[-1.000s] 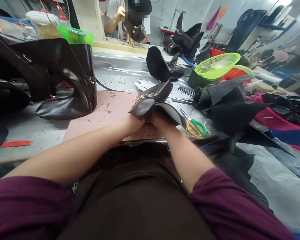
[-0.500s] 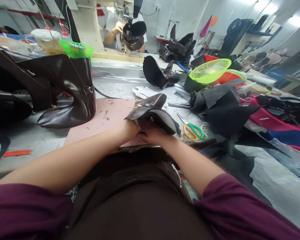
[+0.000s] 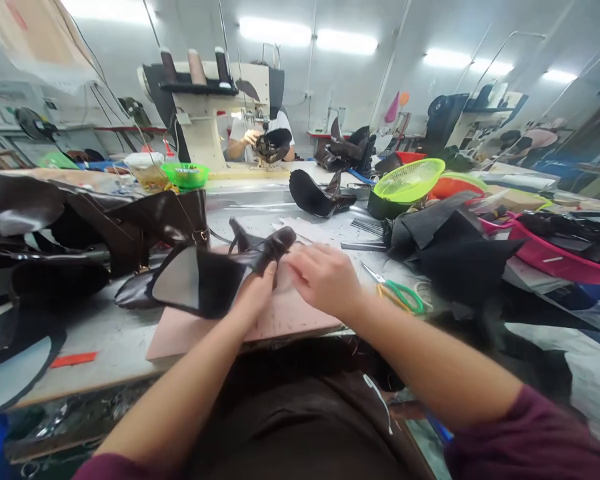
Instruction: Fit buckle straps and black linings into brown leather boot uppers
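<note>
A dark brown leather boot upper [image 3: 223, 279] is held over the pink board [image 3: 300, 319], its black and grey lining turned towards me. My left hand [image 3: 259, 288] grips it from below, near the folded narrow part. Just to the right is my right hand [image 3: 325, 275], its fingers curled together and slightly blurred. Whatever the right fingers hold, if anything, is hidden. Scissors [image 3: 397, 293] with green and yellow handles lie to the right of the board.
More brown boot uppers [image 3: 155, 220] are piled on the left. Another upper [image 3: 320, 195] lies ahead, near a green basket [image 3: 410, 180]. Black material pieces [image 3: 460, 247] and a pink basket [image 3: 555, 252] stand right. Across the bench, a person works at a sewing machine [image 3: 205, 127].
The boot upper has swung left and turned, its lining now facing me. My right hand has come off it and risen to its right. The head view has tilted up.
</note>
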Action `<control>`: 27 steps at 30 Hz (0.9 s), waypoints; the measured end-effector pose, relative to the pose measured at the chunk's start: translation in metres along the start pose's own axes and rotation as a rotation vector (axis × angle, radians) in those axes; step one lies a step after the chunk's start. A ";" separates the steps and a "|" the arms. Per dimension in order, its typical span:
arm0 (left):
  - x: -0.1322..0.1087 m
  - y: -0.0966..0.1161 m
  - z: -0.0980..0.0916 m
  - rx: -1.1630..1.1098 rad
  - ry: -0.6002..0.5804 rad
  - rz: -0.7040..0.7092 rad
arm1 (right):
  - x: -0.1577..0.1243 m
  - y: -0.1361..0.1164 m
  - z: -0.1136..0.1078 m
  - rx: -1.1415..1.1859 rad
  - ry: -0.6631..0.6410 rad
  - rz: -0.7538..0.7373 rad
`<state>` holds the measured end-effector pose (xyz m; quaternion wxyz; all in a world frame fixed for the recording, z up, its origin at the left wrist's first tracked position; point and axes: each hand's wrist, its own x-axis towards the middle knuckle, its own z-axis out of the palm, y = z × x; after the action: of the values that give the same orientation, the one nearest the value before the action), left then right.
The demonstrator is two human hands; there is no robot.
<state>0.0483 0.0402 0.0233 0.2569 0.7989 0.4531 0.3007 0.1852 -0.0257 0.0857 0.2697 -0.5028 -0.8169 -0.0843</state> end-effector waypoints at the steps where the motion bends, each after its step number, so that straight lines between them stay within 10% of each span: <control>1: -0.003 0.005 -0.005 -0.094 0.080 -0.067 | -0.007 0.001 0.006 0.059 0.032 0.184; 4: -0.018 0.028 -0.022 -0.820 0.325 -0.328 | -0.023 0.000 0.031 0.328 -0.057 0.327; 8: -0.043 0.058 -0.037 -1.534 0.293 -0.448 | -0.032 -0.015 0.048 0.419 0.095 0.177; 15: -0.062 0.069 -0.039 -1.658 0.317 -0.566 | -0.034 -0.016 0.054 0.135 0.361 0.010; 20: -0.069 0.065 -0.034 -1.843 0.077 -0.398 | -0.041 -0.012 0.063 0.120 0.423 -0.027; 27: -0.064 0.060 -0.025 -1.733 -0.051 -0.283 | -0.038 -0.014 0.077 0.477 0.221 0.314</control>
<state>0.0384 -0.0401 0.0659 0.8181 0.2655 0.1542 0.4862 0.1590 -0.0300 0.0030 0.4772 -0.5333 -0.6915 0.0985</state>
